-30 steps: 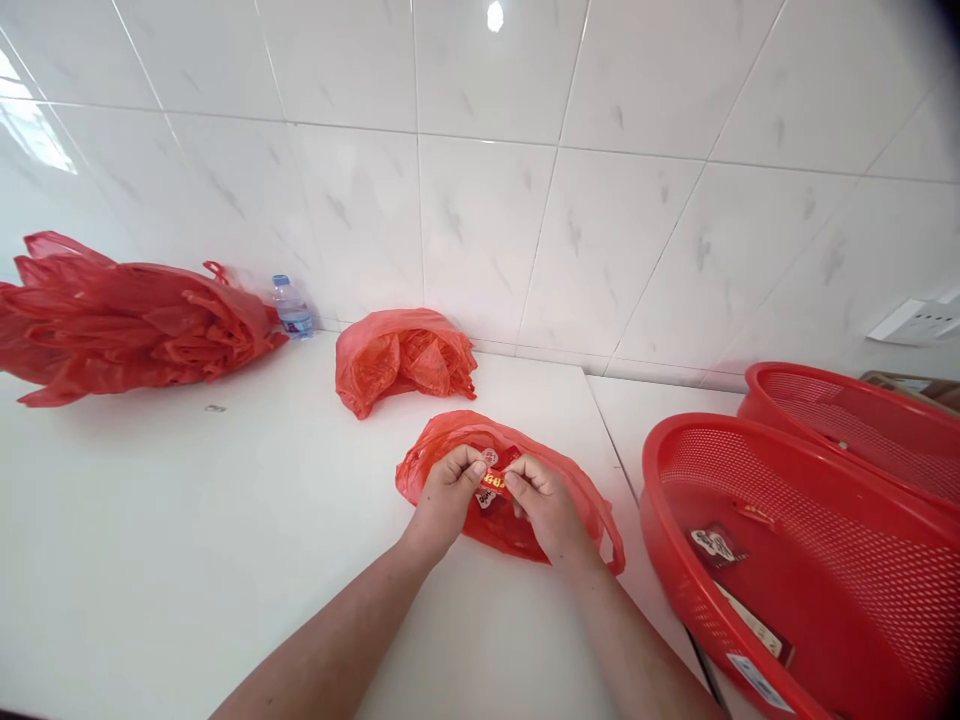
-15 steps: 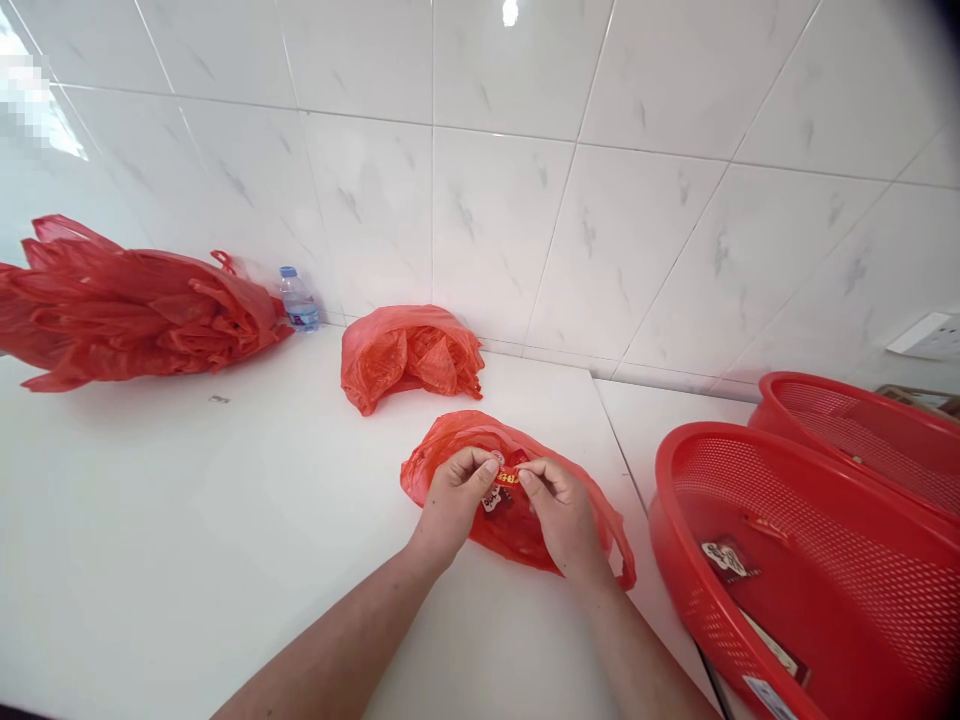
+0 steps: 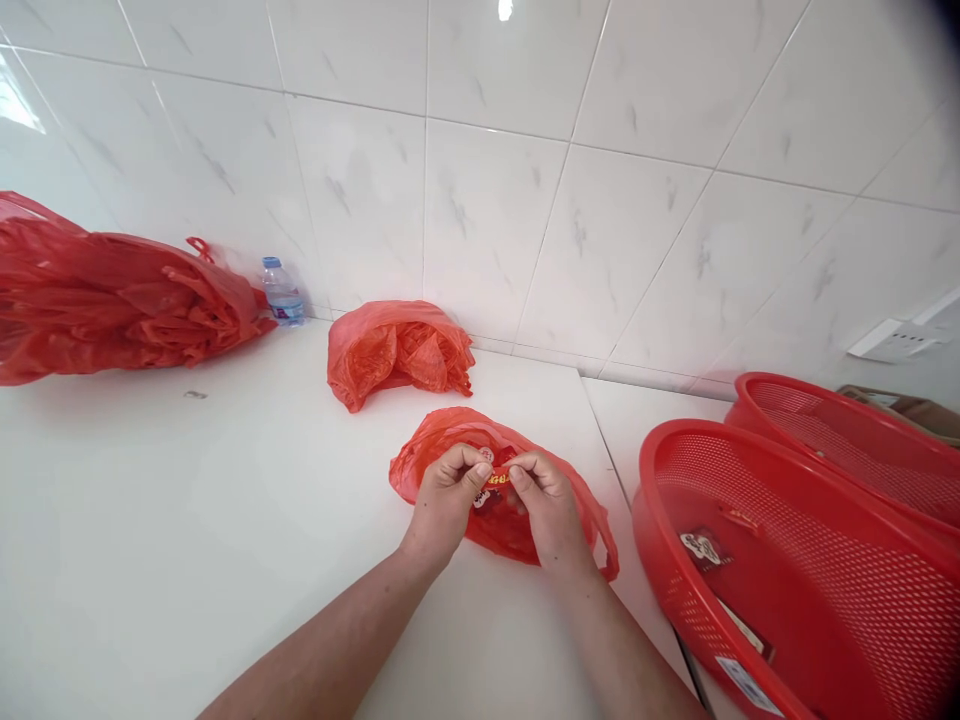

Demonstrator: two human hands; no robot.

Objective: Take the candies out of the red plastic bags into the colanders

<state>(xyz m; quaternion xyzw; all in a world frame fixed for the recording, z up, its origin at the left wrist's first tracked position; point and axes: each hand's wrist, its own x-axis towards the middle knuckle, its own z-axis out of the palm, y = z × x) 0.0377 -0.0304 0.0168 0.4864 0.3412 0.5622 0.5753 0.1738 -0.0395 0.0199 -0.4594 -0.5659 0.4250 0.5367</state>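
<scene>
Between the fingertips of both hands is a small red packet with yellow lettering [image 3: 497, 478]. My left hand [image 3: 441, 500] pinches its left end with thumb and forefinger, and my right hand [image 3: 553, 508] pinches the right end the same way. Both hands are over an open red plastic bag [image 3: 429, 432] lying on the white table. Inside the bag, below the packet, a dark packet with a white label [image 3: 481, 498] partly shows. My hands hide much of the bag's contents.
A crumpled red bag [image 3: 401, 345] lies behind, near the tiled wall. To the left are a large bundle of red bags [image 3: 127, 300] and a water bottle [image 3: 283, 295]. At right stands a red mesh basket [image 3: 660, 450] holding a few packets [image 3: 703, 548]; another red basket [image 3: 757, 385] is behind.
The view has shifted slightly, so everything sits a little further left. Both hands still pinch the red packet over the bag, with barely any movement.
</scene>
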